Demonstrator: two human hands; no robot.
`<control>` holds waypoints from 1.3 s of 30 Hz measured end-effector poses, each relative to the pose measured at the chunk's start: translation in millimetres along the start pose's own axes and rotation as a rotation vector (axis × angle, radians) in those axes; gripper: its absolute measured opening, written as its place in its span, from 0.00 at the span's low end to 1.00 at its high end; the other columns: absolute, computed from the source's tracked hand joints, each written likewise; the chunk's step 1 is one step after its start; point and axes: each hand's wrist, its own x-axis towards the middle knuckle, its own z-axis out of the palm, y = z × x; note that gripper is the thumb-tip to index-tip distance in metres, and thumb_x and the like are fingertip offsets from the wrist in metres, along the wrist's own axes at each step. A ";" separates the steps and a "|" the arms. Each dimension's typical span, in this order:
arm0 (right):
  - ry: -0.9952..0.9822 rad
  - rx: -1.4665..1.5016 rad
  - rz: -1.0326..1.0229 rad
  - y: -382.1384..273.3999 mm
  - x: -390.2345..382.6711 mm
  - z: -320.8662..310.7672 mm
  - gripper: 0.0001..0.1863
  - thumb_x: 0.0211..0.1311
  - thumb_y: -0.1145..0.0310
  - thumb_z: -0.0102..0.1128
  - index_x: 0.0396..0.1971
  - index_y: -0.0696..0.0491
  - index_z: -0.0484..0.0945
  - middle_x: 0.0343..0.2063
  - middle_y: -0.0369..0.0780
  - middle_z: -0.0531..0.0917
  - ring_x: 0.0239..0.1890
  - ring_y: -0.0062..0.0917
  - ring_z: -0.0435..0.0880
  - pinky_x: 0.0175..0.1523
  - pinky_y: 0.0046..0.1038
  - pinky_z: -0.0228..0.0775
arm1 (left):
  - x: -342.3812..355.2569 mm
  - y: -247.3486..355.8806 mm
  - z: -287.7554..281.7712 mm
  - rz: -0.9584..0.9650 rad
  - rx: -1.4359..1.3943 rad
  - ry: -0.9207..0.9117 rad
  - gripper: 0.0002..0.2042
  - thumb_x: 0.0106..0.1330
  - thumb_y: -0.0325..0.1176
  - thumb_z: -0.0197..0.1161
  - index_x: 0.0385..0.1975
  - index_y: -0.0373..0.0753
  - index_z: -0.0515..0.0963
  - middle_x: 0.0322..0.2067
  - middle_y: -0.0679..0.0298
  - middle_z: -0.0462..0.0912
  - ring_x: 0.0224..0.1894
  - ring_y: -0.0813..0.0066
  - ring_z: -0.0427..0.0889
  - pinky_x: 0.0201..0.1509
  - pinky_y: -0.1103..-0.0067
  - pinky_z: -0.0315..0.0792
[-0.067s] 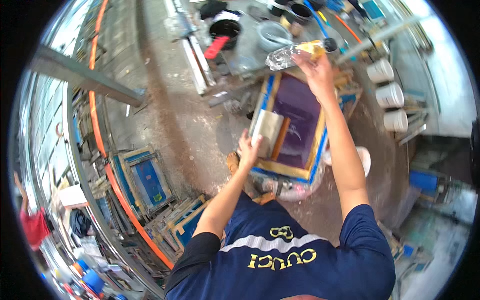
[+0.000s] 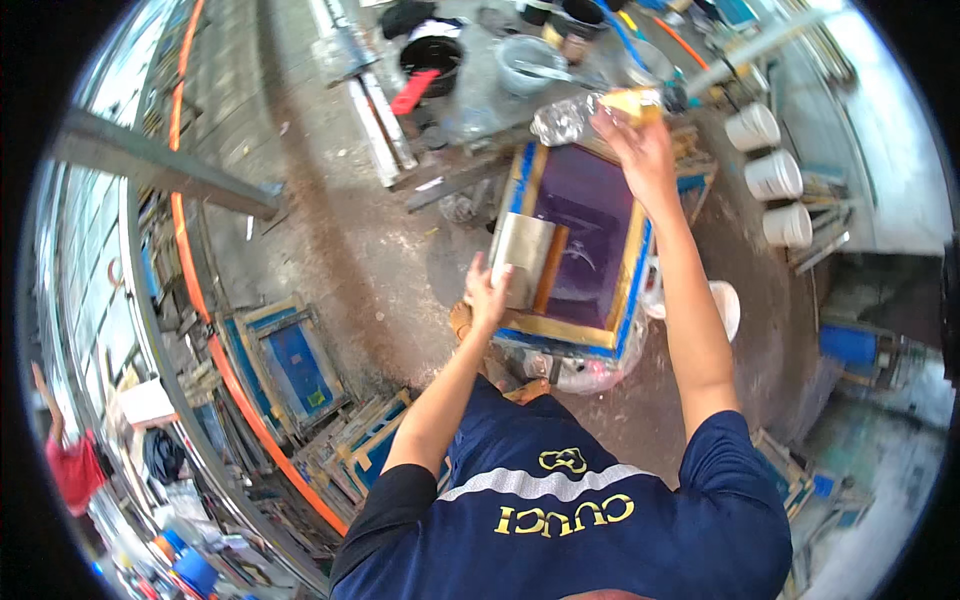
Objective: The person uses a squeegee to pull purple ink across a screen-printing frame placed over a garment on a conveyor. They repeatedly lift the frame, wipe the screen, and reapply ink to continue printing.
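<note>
1. The left hand point(image 2: 487, 295) grasps the near-left edge of a grey metal plate point(image 2: 523, 250), which has an orange-brown strip along its right side.
2. That plate lies over the left part of a purple screen point(image 2: 588, 205), whose wooden rim has blue outer edges.
3. Beside the right forearm stands 1 white bucket point(image 2: 728, 308); its contents are hidden.
4. The right hand point(image 2: 642, 150) is closed around a clear bottle point(image 2: 566, 120) with a yellow label, held sideways near the screen's far edge. I cannot tell how full it is.
5. On the right, 3 white buckets point(image 2: 773, 176) stand in a row, well apart from the screen; their contents do not show.
6. Past the screen, the tabletop carries a black bucket point(image 2: 445, 52) with a red-handled tool point(image 2: 414, 92) in it, and a grey tub point(image 2: 524, 72) with something pale inside.
7. Leftward, a wide stretch of floor point(image 2: 345, 240) separates the screen from an orange pipe point(image 2: 190, 255); framed screens point(image 2: 303, 368) lean nearer, narrowing that room.
</note>
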 end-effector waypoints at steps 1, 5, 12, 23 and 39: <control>0.049 0.034 0.012 -11.8 -29.9 -23.3 0.24 0.68 0.72 0.66 0.60 0.59 0.69 0.53 0.47 0.82 0.57 0.29 0.82 0.61 0.30 0.77 | -2.2 4.8 -3.5 -0.006 0.032 0.034 0.26 0.71 0.61 0.57 0.49 0.45 0.86 0.76 0.57 0.57 0.76 0.52 0.56 0.77 0.50 0.42; 0.239 0.106 0.157 -25.4 -184.5 -116.2 0.30 0.68 0.76 0.64 0.67 0.58 0.65 0.61 0.44 0.77 0.62 0.29 0.78 0.66 0.31 0.70 | 6.3 14.7 -13.9 0.092 -0.318 -0.032 0.22 0.73 0.46 0.62 0.54 0.34 0.78 0.51 0.61 0.77 0.52 0.75 0.74 0.57 0.77 0.69; 0.513 -0.114 0.354 0.0 -451.1 -167.0 0.30 0.59 0.76 0.73 0.61 0.57 0.71 0.53 0.40 0.80 0.55 0.26 0.81 0.63 0.32 0.72 | 9.0 106.2 -30.7 0.446 0.039 -0.092 0.13 0.66 0.39 0.69 0.36 0.34 0.80 0.23 0.66 0.77 0.25 0.80 0.70 0.31 0.75 0.68; 0.732 -0.076 0.455 -5.5 -592.3 -161.8 0.29 0.56 0.73 0.76 0.57 0.58 0.75 0.48 0.39 0.84 0.52 0.23 0.81 0.60 0.30 0.71 | 55.3 143.1 13.2 0.530 0.780 0.104 0.21 0.58 0.43 0.69 0.43 0.32 0.78 0.39 0.42 0.85 0.46 0.42 0.84 0.52 0.57 0.76; 0.782 -0.053 0.542 -0.1 -550.9 -185.5 0.28 0.56 0.69 0.78 0.54 0.58 0.76 0.46 0.37 0.83 0.48 0.22 0.81 0.57 0.29 0.71 | 50.6 114.9 77.3 0.427 0.908 0.166 0.23 0.56 0.44 0.70 0.46 0.35 0.80 0.40 0.47 0.87 0.44 0.43 0.86 0.51 0.58 0.79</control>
